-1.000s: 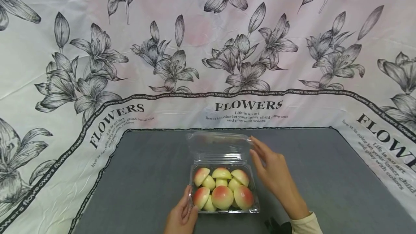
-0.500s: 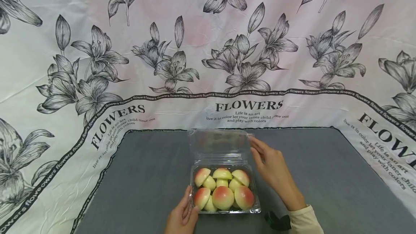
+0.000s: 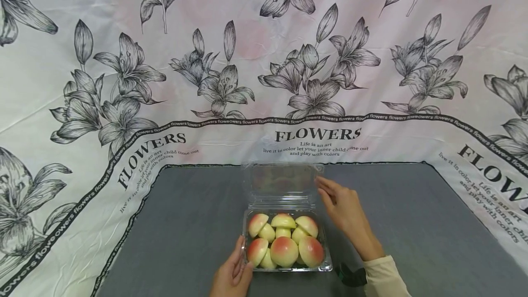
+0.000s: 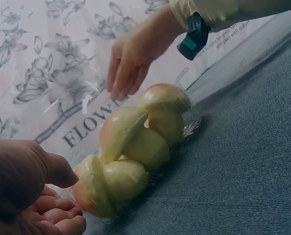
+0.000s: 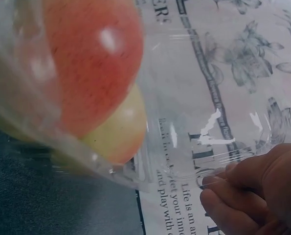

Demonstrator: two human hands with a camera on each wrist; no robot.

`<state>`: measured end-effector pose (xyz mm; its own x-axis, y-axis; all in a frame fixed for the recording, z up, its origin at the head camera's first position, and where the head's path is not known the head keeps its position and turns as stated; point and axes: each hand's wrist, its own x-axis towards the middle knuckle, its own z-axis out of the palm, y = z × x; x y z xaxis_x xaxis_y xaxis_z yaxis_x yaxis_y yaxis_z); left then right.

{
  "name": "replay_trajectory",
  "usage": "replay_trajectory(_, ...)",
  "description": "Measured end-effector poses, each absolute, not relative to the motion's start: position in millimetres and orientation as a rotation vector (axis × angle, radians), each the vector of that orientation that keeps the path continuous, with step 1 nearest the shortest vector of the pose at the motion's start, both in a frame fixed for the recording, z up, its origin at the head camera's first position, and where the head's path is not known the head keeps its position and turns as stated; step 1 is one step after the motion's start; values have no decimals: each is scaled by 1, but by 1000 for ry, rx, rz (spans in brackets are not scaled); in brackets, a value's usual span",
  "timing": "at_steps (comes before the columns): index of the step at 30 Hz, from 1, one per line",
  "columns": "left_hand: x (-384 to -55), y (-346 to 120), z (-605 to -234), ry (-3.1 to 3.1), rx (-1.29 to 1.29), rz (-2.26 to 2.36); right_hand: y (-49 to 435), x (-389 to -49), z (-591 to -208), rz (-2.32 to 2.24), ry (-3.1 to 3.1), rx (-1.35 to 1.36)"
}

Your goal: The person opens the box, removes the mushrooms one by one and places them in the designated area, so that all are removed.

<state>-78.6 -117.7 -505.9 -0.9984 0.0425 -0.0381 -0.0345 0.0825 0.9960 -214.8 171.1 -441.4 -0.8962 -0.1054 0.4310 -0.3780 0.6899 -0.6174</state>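
A clear plastic clamshell box stands on the grey cloth with its hinged lid raised at the back. Inside sit two rows of mushroom-shaped pieces with yellow stems and red-tinged caps. My left hand holds the box's left wall near the front corner; in the left wrist view its thumb and curled fingers are on either side of that edge. At the lid's right edge, my right hand pinches the thin plastic between thumb and fingers, as the right wrist view shows with the lid close up.
A grey cloth covers the work surface. Behind it hangs a white sheet printed with lilies and lettering. A dark strap with a green patch is on the right wrist, by the cream sleeve.
The lid has tipped farther back toward the sheet, and my right hand has followed its edge slightly. My left hand keeps its hold, and the pieces lie as before.
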Motion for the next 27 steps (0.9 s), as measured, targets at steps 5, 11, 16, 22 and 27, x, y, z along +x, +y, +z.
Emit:
replay_trajectory(5, -78, -117, -505, 2277, -8, 2088, 171, -220, -446, 1047, -2544, 365)
replay_trajectory(11, -78, -117, -505, 2277, 9, 2095, 173, -227, -452, 1058, -2550, 385)
replay_trajectory(16, -78, -118, -504, 2268, -2, 2080, 174, -233, -455, 1038, -2573, 408)
replay_trajectory(22, -77, -118, -505, 2270, 11, 2091, 174, -238, -456, 1048, -2612, 418)
replay_trajectory(27, -77, -118, -506, 2273, -1, 2087, 175, -242, -457, 1061, -2641, 425)
